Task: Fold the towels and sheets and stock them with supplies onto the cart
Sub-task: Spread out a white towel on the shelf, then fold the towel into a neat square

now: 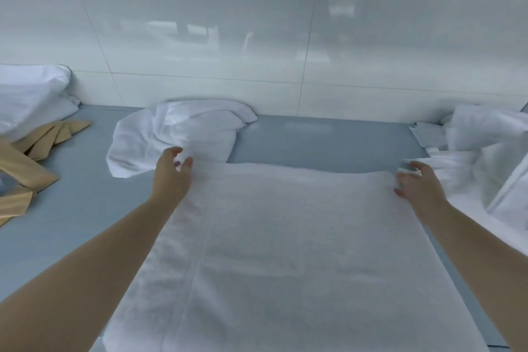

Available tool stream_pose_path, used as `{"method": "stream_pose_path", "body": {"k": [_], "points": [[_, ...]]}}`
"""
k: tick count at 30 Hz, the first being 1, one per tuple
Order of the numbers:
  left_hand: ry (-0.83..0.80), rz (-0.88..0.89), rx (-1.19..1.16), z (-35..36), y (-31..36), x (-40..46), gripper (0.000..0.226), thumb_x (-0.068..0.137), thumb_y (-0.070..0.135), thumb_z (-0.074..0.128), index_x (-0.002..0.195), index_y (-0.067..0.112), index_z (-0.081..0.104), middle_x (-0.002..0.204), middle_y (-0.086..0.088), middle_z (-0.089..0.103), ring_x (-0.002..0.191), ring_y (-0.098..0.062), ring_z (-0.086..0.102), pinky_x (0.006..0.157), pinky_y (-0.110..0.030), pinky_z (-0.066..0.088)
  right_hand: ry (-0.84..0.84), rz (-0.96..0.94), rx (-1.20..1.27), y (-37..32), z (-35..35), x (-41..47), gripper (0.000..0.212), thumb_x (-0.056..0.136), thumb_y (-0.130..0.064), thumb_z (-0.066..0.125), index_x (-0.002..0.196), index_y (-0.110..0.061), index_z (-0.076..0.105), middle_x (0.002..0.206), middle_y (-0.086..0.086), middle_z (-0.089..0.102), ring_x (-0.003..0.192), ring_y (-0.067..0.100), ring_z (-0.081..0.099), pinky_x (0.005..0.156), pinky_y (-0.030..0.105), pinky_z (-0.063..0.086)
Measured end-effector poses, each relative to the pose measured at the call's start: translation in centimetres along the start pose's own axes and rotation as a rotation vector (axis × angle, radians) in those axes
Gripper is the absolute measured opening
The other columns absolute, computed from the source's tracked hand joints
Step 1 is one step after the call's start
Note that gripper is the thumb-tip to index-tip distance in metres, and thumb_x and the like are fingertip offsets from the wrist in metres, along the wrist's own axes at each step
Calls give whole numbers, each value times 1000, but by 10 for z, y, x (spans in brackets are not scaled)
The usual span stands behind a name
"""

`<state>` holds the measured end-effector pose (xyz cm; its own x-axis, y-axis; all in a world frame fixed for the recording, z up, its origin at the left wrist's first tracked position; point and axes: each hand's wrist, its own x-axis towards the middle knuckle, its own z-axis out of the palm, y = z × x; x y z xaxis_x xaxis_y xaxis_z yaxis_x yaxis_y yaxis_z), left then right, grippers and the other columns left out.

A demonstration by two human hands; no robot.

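- Spread flat nearest the camera lay a white towel (pixel 285 251) on the grey-blue bench (pixel 314 137), reaching from the near edge out to both hands, with a stitched band running lengthwise under the left forearm.
- At the towel's far left corner, the left hand (pixel 171 171) pinched the cloth between thumb and curled fingers.
- At the far right corner, the right hand (pixel 417 183) had its fingers curled round the edge, a bit of white fabric showing between them.
- Just beyond the left hand sat a crumpled white towel (pixel 177 131), bunched against the white tiled wall (pixel 257 37) and touching the flat towel's corner.
- Beside and beyond the right hand lay a rumpled white sheet (pixel 485 157), close against the flat towel's right edge.
- Well to the left of the left hand lay tan folded cloths (pixel 37 146), and behind them a white pillow-like bundle (pixel 31 94).
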<state>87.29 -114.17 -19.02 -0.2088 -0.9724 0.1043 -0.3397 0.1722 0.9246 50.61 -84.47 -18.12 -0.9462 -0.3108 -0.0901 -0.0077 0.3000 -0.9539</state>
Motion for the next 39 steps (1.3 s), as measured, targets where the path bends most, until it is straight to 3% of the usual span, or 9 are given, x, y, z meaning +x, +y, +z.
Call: {"method": "stream_pose_path", "body": {"k": [2, 5, 8, 10, 15, 30, 32, 36, 39], "points": [[19, 272, 265, 5, 8, -17, 39, 94, 26, 57, 131, 16, 49, 138, -9, 46, 127, -28, 43, 103, -36, 35, 39, -233, -334, -5, 7, -15, 50, 93, -19, 60, 140, -17, 42, 141, 13, 46, 122, 29, 47, 103, 40, 37], [-221, 491, 592, 28, 26, -52, 51, 93, 46, 51, 141, 27, 44, 154, -5, 31, 143, -28, 22, 114, -44, 21, -160, -534, -678, -4, 34, -53, 54, 95, -35, 54, 145, -21, 37, 153, 10, 31, 141, 25, 27, 114, 41, 18], [-498, 514, 963, 57, 29, -74, 70, 86, 75, 20, 149, 48, 8, 162, 8, -4, 148, -25, -11, 116, -58, -5, -379, -499, -1122, 6, 63, -79, 63, 89, -72, 22, 147, -50, 11, 161, -12, -4, 148, 18, -8, 114, 57, -5], [-587, 439, 1060, 66, 22, -77, 76, 79, 83, 9, 146, 52, -8, 160, 10, -16, 146, -28, -20, 111, -64, -11, -460, -449, -1251, 13, 70, -83, 71, 78, -83, 4, 144, -57, -5, 159, -16, -16, 147, 20, -17, 109, 65, -10], [-563, 383, 1071, 71, 5, -66, 84, 65, 90, -4, 141, 57, -17, 159, 15, -16, 145, -34, -18, 108, -68, -11, -436, -442, -1278, 25, 70, -71, 83, 62, -91, -12, 138, -60, -18, 157, -19, -19, 147, 19, -15, 108, 68, -6], [-546, 370, 1056, 135, 21, 25, 83, 67, 92, 7, 143, 60, -3, 160, 18, -7, 147, -32, -12, 105, -71, -9, -414, -471, -1229, -1, 107, 27, 85, 63, -92, -1, 142, -62, -6, 159, -20, -9, 148, 17, -8, 109, 69, -2], [-515, 388, 1038, 138, 24, 27, 80, 72, 89, 11, 145, 57, 7, 161, 16, 1, 148, -31, -5, 107, -69, -5, -416, -466, -1235, -4, 109, 31, 84, 64, -92, 0, 142, -61, -5, 159, -20, -8, 148, 17, -7, 109, 68, -2], [-267, 536, 952, 127, 21, 23, 60, 86, 72, 28, 132, 38, 47, 145, 2, 41, 136, -24, 32, 109, -52, 19, -413, -423, -1241, -6, 104, 30, 78, 76, -87, 8, 146, -55, -2, 160, -17, -8, 148, 15, -6, 111, 64, -2], [-346, 406, 960, 105, 11, 24, 65, 90, 69, 24, 147, 37, 29, 157, 3, 24, 145, -17, 16, 115, -52, 8, -325, -292, -1287, -5, 83, 27, 72, 86, -77, 8, 150, -46, -3, 161, -8, -8, 149, 20, -3, 115, 59, 2]]}}
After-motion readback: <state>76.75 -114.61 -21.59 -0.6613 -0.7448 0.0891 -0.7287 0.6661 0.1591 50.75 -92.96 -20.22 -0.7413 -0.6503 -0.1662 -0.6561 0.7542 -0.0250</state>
